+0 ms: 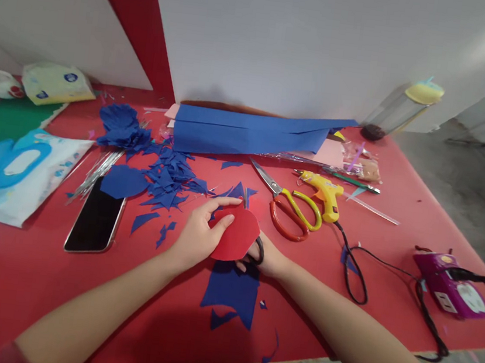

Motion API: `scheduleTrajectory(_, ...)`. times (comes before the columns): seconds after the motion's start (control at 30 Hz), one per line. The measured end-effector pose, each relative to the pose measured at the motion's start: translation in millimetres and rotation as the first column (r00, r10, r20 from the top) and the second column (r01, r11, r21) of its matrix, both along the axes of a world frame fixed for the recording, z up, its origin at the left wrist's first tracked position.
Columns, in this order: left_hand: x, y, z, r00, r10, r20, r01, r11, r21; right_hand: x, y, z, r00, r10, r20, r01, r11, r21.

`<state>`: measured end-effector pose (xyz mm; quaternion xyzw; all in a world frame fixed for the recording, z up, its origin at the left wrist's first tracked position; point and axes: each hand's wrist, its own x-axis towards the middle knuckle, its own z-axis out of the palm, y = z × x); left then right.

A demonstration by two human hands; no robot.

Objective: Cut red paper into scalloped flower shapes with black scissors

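Observation:
My left hand (pixel 204 224) pinches a round piece of red paper (pixel 238 237) between thumb and fingers. Behind that disc, my right hand (pixel 266 256) is closed on a small pair of scissors (pixel 256 253); the black handle loop shows at the disc's right edge and a blade tip pokes up above it. Most of the right fingers are hidden by the paper. Under both hands lies a piece of blue paper (pixel 231 292) with jagged edges. To the left spreads a heap of blue paper scraps (pixel 168 175), near a blue paper disc (pixel 124 182).
Large scissors (pixel 286 204) with red and yellow handles and a yellow glue gun (pixel 323 191) lie to the right, its cord running towards a purple power strip (pixel 453 284). A phone (pixel 95 219) is at left. Folded blue sheets (pixel 248 132) line the back by a bottle (pixel 401 110).

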<state>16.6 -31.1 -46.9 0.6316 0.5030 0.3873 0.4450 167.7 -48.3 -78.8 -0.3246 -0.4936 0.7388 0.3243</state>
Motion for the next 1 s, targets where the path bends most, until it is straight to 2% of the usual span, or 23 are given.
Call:
scheduleTrajectory(0.27,-1.3,1.7,-2.8,1.000,-0.007,-0.013,0.007,1.000,0.008,-0.6,-0.1,-8.3,1.000,-0.028,-0.001,0.028,0.999,0.020)
scheduleTrajectory(0.47,-3.2,3.7,-0.2,0.999,-0.017,-0.043,0.017,1.000,-0.002,-2.9,-0.5,-5.9,0.998,-0.056,-0.012,0.056,0.998,-0.032)
scheduleTrajectory(1.0,-16.3,14.7,17.1,0.960,-0.160,-0.232,0.173,0.984,0.038,-3.7,3.0,-6.9,0.997,0.000,0.074,0.006,0.997,-0.083)
